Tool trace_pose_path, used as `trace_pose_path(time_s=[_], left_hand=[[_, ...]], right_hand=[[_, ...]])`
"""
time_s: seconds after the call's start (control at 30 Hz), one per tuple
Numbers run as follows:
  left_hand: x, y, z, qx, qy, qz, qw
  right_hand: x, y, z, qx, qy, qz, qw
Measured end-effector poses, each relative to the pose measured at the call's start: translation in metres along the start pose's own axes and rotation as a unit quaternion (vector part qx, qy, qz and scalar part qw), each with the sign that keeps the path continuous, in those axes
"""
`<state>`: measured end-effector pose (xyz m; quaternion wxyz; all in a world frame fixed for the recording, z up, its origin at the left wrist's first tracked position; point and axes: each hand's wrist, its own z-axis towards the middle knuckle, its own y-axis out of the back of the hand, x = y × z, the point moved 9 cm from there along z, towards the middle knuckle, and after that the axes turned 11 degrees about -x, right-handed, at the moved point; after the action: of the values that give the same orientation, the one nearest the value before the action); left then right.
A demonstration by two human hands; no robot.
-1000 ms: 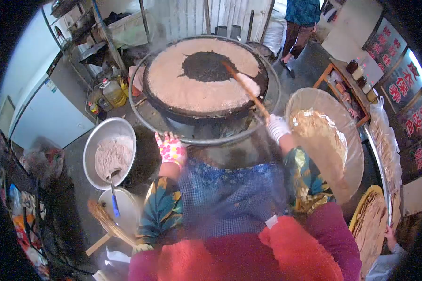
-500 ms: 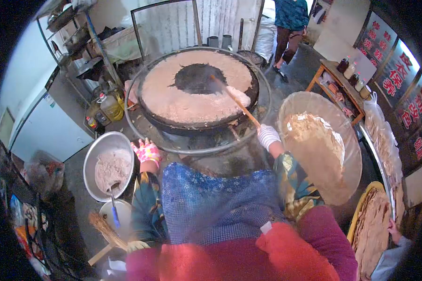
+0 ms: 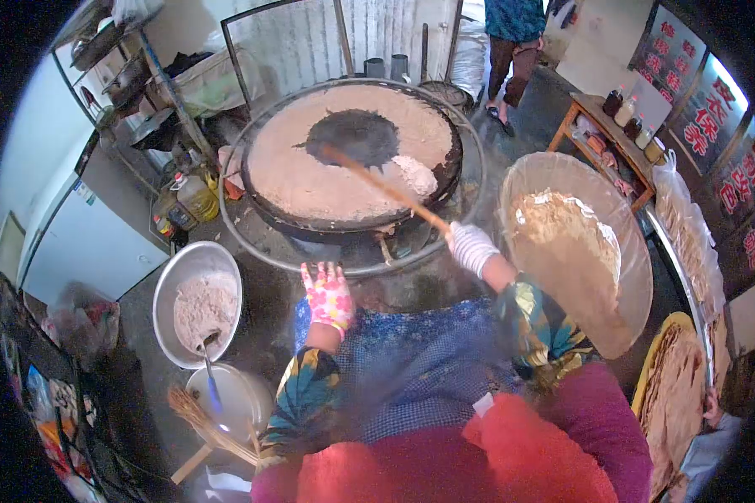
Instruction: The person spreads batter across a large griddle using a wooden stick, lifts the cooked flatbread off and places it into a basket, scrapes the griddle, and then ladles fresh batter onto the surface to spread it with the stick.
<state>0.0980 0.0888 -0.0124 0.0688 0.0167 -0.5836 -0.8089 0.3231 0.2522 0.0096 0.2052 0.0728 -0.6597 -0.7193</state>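
My right hand (image 3: 472, 248), in a striped white glove, is closed around the near end of a wooden stick (image 3: 394, 194). The stick slants across a large round griddle (image 3: 264, 208), its far end over the dark bare middle. A ring of pinkish-beige batter (image 3: 298, 180) covers most of the griddle, with a thicker lump of batter (image 3: 415, 176) on its right part. My left hand (image 3: 330, 300), in a pink-patterned glove, holds nothing. Its fingers are stretched out, close to the metal hoop (image 3: 285, 264) around the griddle; whether they touch it I cannot tell.
A metal basin (image 3: 164, 323) of batter with a ladle stands left, above a white bucket (image 3: 256, 398) and a straw brush (image 3: 197, 411). To the right are a plastic-lined basket (image 3: 637, 285) and stacked flatbreads (image 3: 675, 394), with another person's hand (image 3: 713, 409) nearby. Someone stands behind.
My left hand has moved right, away from the basin's side. My right hand has shifted slightly left, and the stick's far end has swung left across the griddle. The lump sits farther left.
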Motion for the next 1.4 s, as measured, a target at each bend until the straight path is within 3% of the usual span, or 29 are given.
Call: trace_pose_path(time_s=[0.07, 0.13, 0.2, 0.37, 0.47, 0.53, 0.6, 0.73, 0.8, 0.87, 0.97, 1.13, 1.3, 1.4], left_hand=[[0.012, -0.004, -0.002, -0.02, 0.004, 0.05, 0.999], [0.027, -0.01, 0.002, -0.023, 0.017, 0.057, 0.998], [0.038, -0.003, 0.002, -0.008, 0.028, 0.064, 0.997], [0.074, -0.012, 0.001, 0.0, 0.076, 0.073, 0.994], [0.106, -0.022, 0.007, 0.053, 0.119, 0.093, 0.987], [0.123, -0.022, 0.008, 0.056, 0.12, 0.132, 0.982], [0.119, -0.007, 0.009, 0.074, 0.135, 0.129, 0.98], [0.03, 0.031, 0.001, -0.102, 0.009, -0.019, 0.995], [-0.008, 0.033, -0.003, -0.12, -0.028, -0.082, 0.989], [-0.024, 0.017, -0.002, -0.104, -0.021, -0.11, 0.988], [-0.026, -0.004, -0.005, -0.093, -0.024, -0.019, 0.995], [0.006, 0.003, -0.006, -0.046, -0.021, -0.016, 0.999], [0.038, -0.003, -0.006, -0.051, -0.001, -0.011, 0.999], [0.056, -0.001, -0.006, -0.064, 0.015, -0.009, 0.998]], right_hand=[[-0.006, -0.018, -0.007, 0.038, 0.02, -0.005, 0.999], [-0.038, -0.017, 0.011, -0.049, -0.031, 0.053, 0.997], [-0.034, -0.01, 0.022, -0.065, -0.046, 0.055, 0.995], [0.014, -0.007, -0.009, 0.045, 0.035, 0.017, 0.998], [-0.018, -0.013, 0.008, -0.006, -0.051, 0.053, 0.997], [-0.011, -0.01, 0.019, -0.016, -0.056, 0.063, 0.996], [0.008, 0.004, 0.004, -0.011, -0.023, 0.096, 0.995], [0.019, 0.02, -0.065, -0.032, 0.079, 0.105, 0.991], [0.006, 0.015, -0.086, 0.031, 0.065, 0.078, 0.994], [-0.014, 0.007, -0.091, 0.021, 0.078, 0.051, 0.995], [-0.034, -0.002, -0.069, 0.0, 0.066, 0.018, 0.998], [-0.026, -0.017, -0.001, 0.027, 0.019, 0.015, 0.999], [-0.016, -0.015, 0.047, 0.019, 0.044, 0.01, 0.999], [0.007, 0.001, 0.031, 0.004, 0.089, 0.061, 0.994]])
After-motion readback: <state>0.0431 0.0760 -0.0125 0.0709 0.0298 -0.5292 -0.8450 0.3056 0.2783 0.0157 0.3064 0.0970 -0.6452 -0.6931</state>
